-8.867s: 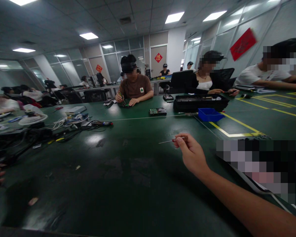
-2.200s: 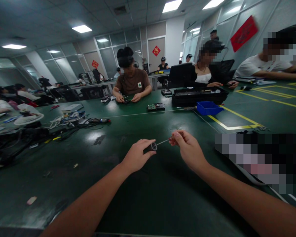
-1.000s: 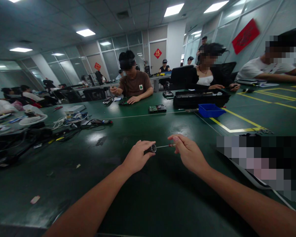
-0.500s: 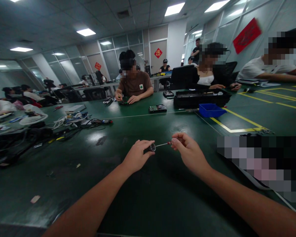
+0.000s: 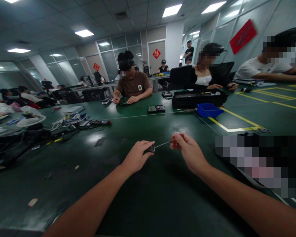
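Between the fingers and thumb of my left hand (image 5: 136, 156) is a small dark round part (image 5: 151, 148), its open end facing right. My right hand (image 5: 187, 148) pinches a screwdriver by its reddish handle (image 5: 172, 141). The thin metal shaft (image 5: 162, 144) runs left to the round part, and its tip is at or in the open end; which of the two I cannot tell. Both hands are above the green table (image 5: 148, 200).
Cables and tools (image 5: 74, 123) lie at the left. Farther back are a circuit board device (image 5: 156, 109), a black tray (image 5: 199, 99) and a blue bin (image 5: 209, 110). A person in brown (image 5: 135, 84) works across the table. A pixelated object (image 5: 261, 164) is at the right.
The round part has tilted slightly in my left hand. My right fingers have shifted around the screwdriver handle, covering more of it. The whole view has moved slightly.
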The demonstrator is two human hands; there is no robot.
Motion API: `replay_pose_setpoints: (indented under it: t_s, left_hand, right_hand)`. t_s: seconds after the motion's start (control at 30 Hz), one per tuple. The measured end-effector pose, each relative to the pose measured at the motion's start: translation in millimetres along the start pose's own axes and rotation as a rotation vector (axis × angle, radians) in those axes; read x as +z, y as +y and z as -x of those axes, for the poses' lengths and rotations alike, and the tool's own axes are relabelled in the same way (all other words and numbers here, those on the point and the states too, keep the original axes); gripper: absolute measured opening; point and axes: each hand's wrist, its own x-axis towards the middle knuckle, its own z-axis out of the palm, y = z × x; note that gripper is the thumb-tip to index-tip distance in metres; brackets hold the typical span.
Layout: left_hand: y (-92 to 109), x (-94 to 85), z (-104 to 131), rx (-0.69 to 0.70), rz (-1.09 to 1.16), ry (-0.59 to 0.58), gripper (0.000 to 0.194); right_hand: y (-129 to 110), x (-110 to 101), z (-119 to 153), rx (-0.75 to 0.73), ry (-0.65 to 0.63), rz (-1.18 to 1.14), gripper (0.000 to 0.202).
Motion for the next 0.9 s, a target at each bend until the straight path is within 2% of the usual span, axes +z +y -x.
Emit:
replay_pose_setpoints:
  t_s: [0.13, 0.37, 0.9]
  left_hand:
    - [2.8, 0.3, 0.0, 0.001, -0.018, 0.009, 0.047]
    - [0.9, 0.3, -0.2, 0.018, -0.055, 0.045, 0.047]
    - [-0.2, 2.7, 0.2, -0.018, -0.026, 0.056, 0.048]
  right_hand:
    - [0.4, 0.8, 1.7, -0.063, -0.037, 0.057, 0.029]
    - [-1.1, 0.8, 5.2, -0.121, -0.186, 0.197, 0.027]
    - [-3.0, 1.1, 7.1, -0.102, -0.12, 0.245, 0.027]
